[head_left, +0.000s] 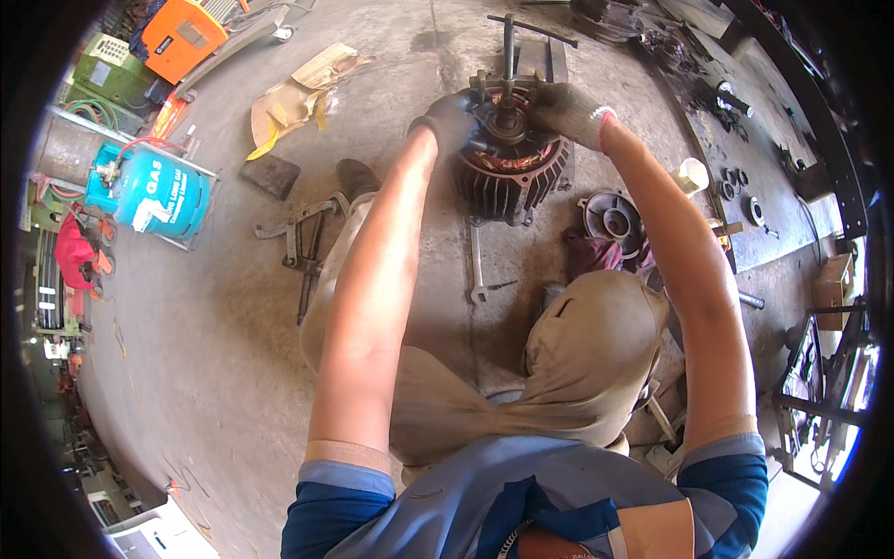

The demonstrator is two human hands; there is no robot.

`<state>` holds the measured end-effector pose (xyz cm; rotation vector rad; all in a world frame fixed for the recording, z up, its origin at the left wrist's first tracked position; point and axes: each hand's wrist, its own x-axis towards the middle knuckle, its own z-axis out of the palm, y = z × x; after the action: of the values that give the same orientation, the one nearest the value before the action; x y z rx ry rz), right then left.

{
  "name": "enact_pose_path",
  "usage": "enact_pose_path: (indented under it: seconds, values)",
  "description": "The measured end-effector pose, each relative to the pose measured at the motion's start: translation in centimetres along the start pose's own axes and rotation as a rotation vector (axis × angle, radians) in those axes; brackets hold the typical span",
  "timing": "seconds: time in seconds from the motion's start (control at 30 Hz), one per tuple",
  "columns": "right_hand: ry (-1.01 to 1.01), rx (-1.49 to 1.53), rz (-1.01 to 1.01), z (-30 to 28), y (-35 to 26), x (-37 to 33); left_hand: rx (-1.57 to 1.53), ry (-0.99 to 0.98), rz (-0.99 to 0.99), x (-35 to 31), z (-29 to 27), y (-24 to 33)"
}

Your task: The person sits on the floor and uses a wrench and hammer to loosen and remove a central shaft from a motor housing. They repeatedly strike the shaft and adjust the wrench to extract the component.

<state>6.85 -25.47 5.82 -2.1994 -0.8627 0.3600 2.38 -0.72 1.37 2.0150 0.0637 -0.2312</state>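
The screw puller (508,60) stands over the open end of a finned electric-motor housing (512,197), on the floor (233,312) ahead of the person's knees; its screw points up, with a cross handle (533,31) at the top. Gloved hands flank it: the left hand (447,123) is beside the puller's left side, the right hand (570,114) by its right; the fingers curve inward, but their tips are hidden, so I cannot tell whether either pinches the steel or merely steadies it. The puller looks rigid, fairly heavy and perhaps greasy; its thick crossbeam and legs seem the sound places to hold, the long handle the place for leverage. The housing is probably cast metal, very heavy and stiff, best held by its outer body; the copper windings (515,166) inside the rim look the fragile part, no place for fingers. Nearer the person lies a combination wrench (479,268); to the right, a round end cover (615,222) by a dark red cloth (603,254); to the left, a second puller (296,233).
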Motion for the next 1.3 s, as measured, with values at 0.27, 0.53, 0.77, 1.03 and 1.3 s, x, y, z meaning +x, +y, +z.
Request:
enact_pose_path:
  seconds: [0.27,0.53,0.77,1.03,1.3]
  values:
    - [0.027,0.097,-0.078,0.3,-0.2,-0.8,-0.141,0.325,0.000,-1.8,2.6,1.2]
    - [-0.128,0.066,0.149,-0.9,-2.3,-1.0,0.177,0.525,0.220,-4.1,7.6,2.1]
    - [-0.210,0.024,0.137,-1.8,-3.3,-1.0,0.516,0.907,-0.126,-1.8,12.7,3.4]
    - [-0.136,-0.044,-0.043,-0.8,-0.7,-0.1,0.541,0.999,-0.049,-1.9,11.7,3.5]
    - [0.817,-0.238,0.163,2.4,10.9,-22.9,0.525,0.954,-0.058,-3.0,12.6,5.7]
